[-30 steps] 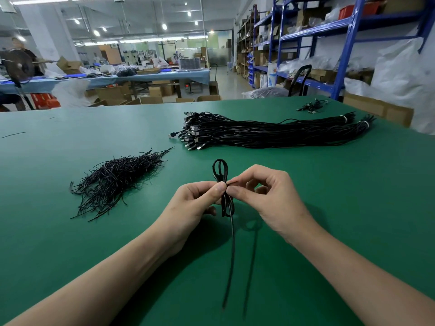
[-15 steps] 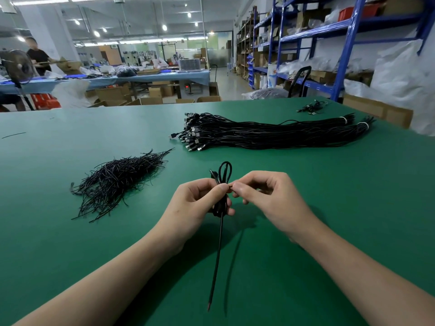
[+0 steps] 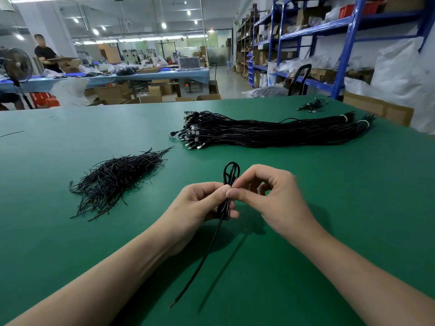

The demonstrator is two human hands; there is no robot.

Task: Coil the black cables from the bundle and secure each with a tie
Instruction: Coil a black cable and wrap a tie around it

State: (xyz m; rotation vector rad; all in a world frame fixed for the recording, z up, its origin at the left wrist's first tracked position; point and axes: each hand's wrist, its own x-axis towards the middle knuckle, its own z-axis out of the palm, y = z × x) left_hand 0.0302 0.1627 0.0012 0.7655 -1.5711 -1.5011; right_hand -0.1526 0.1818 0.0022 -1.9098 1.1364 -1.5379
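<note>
- Tail (image 3: pixel 203 256): the uncoiled end of the cable (image 3: pixel 223 208) trails from the hands toward 7 o'clock, low over the table (image 3: pixel 353 220). If it catches on the mat while being drawn in, the finished turns are likely to be pulled loose.
- Left hand (image 3: pixel 197 203): its fingers are curled round the folded turns, with the thumb on top. A slackened grip would let the turns spring apart.
- Right hand (image 3: pixel 270 198): thumb and forefinger pinch the cable just under the loop (image 3: pixel 231 171). Letting go to fetch a tie leaves one hand to hold the coil.
- Loop, at 12 o'clock from the fingertips: it is narrow, and further tightening may kink the cable.
- Ties (image 3: pixel 117 177), at 10 o'clock and well apart from the hands: they lie in a tangled heap, so pulling one may drag out several.
- Bundle (image 3: pixel 270 132), at 1 o'clock and farther off: the plugs lie crowded together, so drawing out one cable may pull its neighbours with it.
</note>
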